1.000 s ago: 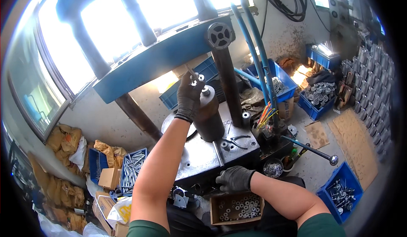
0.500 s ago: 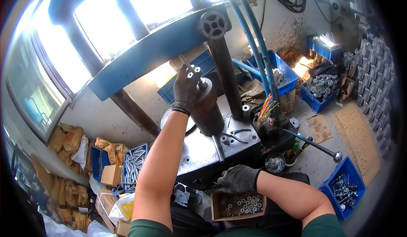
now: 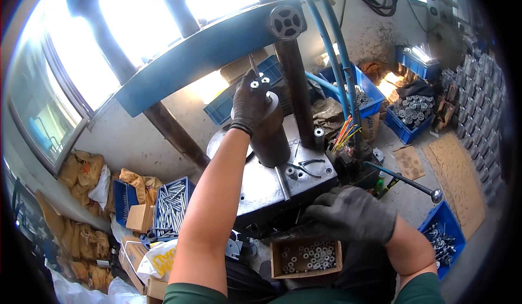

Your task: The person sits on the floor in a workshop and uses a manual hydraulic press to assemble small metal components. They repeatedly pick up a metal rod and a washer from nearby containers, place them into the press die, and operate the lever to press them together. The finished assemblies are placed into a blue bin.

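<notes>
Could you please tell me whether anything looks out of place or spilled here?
Nothing looks plainly spilled or broken. Slightly odd: pliers lie loose on the metal bed, to the right of the dark cylinder, as if left out. On the floor at right, a small cardboard piece shows dark spots, perhaps stains.

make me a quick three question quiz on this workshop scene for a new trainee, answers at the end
1. Which hand is raised beside the top of the dark cylinder?
2. True or false: the plier-like tool hangs from the blue beam.
3. Fill in: the brown box nearest the person's lap holds small metal ____.

Key:
1. The gloved left hand.
2. False; it lies on the metal table.
3. rings
</notes>
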Motion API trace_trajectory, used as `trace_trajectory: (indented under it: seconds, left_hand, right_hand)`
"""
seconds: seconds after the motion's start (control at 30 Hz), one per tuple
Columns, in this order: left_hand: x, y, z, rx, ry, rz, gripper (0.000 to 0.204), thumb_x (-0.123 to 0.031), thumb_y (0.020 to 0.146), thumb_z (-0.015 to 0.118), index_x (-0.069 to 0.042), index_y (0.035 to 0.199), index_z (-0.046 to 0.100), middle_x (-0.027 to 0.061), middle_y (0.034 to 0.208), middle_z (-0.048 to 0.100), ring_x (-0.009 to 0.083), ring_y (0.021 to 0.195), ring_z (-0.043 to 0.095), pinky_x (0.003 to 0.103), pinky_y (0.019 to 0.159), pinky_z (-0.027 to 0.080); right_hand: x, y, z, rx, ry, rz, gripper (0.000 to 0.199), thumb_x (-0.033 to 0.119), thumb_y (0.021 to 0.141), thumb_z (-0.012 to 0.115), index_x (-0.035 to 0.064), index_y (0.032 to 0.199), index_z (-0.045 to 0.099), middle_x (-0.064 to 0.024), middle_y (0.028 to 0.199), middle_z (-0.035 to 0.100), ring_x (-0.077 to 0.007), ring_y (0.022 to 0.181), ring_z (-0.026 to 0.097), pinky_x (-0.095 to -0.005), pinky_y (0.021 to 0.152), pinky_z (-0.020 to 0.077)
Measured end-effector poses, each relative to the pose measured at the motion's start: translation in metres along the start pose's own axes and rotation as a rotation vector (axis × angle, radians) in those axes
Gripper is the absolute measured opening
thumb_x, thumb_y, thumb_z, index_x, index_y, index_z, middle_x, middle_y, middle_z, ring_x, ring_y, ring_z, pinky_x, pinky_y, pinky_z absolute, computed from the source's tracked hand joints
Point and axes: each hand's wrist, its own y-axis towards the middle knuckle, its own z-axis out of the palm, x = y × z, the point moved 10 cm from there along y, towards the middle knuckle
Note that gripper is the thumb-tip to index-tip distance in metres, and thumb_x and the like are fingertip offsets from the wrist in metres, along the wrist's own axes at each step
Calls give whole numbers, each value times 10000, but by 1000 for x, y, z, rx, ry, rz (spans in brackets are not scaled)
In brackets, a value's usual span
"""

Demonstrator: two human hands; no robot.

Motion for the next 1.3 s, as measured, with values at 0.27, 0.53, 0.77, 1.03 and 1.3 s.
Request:
trace_trajectory:
  seconds: [0.27, 0.53, 0.77, 1.03, 1.3]
  left_hand:
    - [-28, -12, 8, -73, -82, -84, 440, -126, 944, 816, -121, 1328, 601, 74, 1121, 706, 140, 969, 689, 301, 812, 583]
    - [-35, -15, -15, -106, 251, -34, 493, -226, 936, 825, -102, 1373, 632, 119, 1179, 735, 186, 1031, 716, 326, 905, 587]
    - [-34, -18, -15, -130, 192, -57, 481, -277, 926, 809, -78, 1333, 648, 162, 1024, 772, 236, 860, 767, 371, 800, 623]
    - [-17, -6, -10, -117, 47, -38, 487, -263, 921, 828, -77, 1332, 646, 152, 1071, 761, 201, 839, 757, 355, 776, 621]
    - [-15, -7, -14, -102, 77, -88, 473, -141, 909, 875, -91, 1313, 633, 102, 1190, 718, 161, 1004, 697, 302, 824, 594]
  right_hand:
    - [-54, -109, -113, 181, -448, 506, 352, 244, 812, 787, 63, 1108, 728, -143, 1033, 746, -372, 936, 721, -504, 843, 566]
    - [-78, -187, -31, 480, -148, 608, 334, 313, 862, 702, 84, 1089, 789, -157, 990, 769, -388, 910, 746, -493, 848, 595]
    - [-66, -207, -14, 420, -168, 649, 206, 274, 854, 705, 74, 876, 752, -151, 830, 728, -381, 773, 726, -479, 736, 589]
    - [-65, -201, -14, 480, -235, 593, 193, 253, 845, 700, 64, 811, 720, -163, 786, 701, -392, 743, 712, -490, 702, 580]
    - [-74, -178, -47, 325, -137, 623, 279, 256, 872, 691, 79, 1062, 794, -153, 963, 771, -389, 861, 746, -489, 823, 603]
